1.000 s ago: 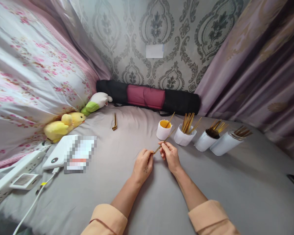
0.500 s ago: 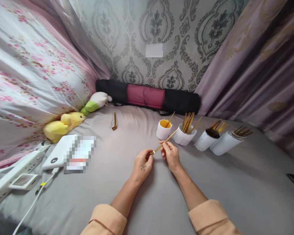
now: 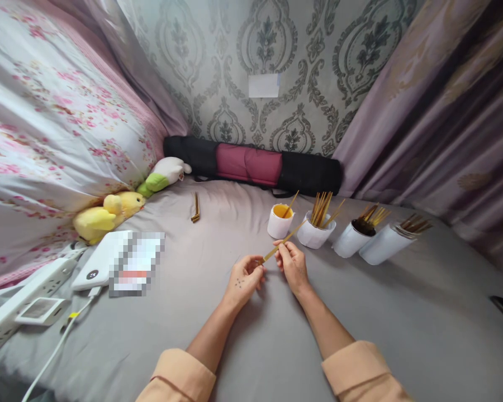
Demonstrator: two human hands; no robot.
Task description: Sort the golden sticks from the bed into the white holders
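Both my hands hold one thin golden-brown stick [image 3: 272, 252] above the grey sheet. It slants up to the right, broader at its lower end. My left hand [image 3: 243, 281] pinches that lower end between thumb and fingers. Higher up the shaft, my right hand [image 3: 292, 266] grips it with its fingertips. Just beyond stands a white-wrapped cup [image 3: 280, 225] with a yellow inside and a single stick in it. Beside that, another white-wrapped cup [image 3: 313, 237] holds several similar sticks, and the held stick's tip reaches in front of its rim.
Two tilted white-wrapped containers [image 3: 349, 241] [image 3: 382, 245] with darker sticks are at right. A small golden bent bundle [image 3: 196, 209] lies at left. Plush toys [image 3: 109, 215], a white power bank [image 3: 103, 261] and a power strip [image 3: 33, 301] line the left; a black-and-maroon bag [image 3: 251, 164] lies behind.
My left hand has shifted slightly and turned on the stick's lower end, its fingers now looser. The right hand keeps its place on the shaft.
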